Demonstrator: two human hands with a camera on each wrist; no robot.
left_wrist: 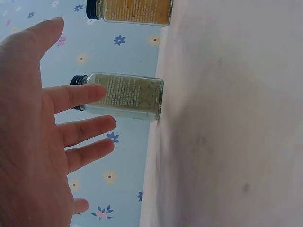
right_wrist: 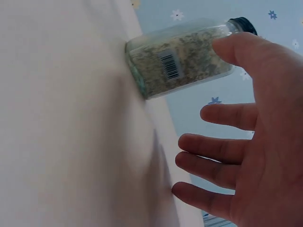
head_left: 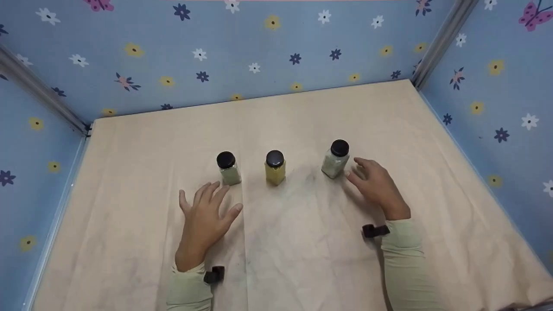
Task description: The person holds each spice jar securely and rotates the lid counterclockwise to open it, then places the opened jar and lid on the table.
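Observation:
Three square glass jars with black caps stand in a loose row. The left jar (head_left: 230, 173) holds a grey-green powder; the middle jar (head_left: 275, 172) has yellow contents. Dried, flaky green bits fill the right jar (right_wrist: 182, 61), which bears a barcode label. My left hand (head_left: 206, 220) is spread with fingertips close in front of the left jar (left_wrist: 125, 97), holding nothing. Beside the right jar, my right hand (head_left: 376, 185) has its fingers apart and relaxed. Its thumb overlaps that jar near the cap in the right wrist view, and nothing is gripped.
A beige cloth (head_left: 298, 259) with creases covers the table. Blue flowered panels (head_left: 242, 39) rise along the back and both sides, joined by grey corner posts (head_left: 440, 43). Both forearms wear light green sleeves (head_left: 408, 268), with a small black device (head_left: 375, 231) at each wrist.

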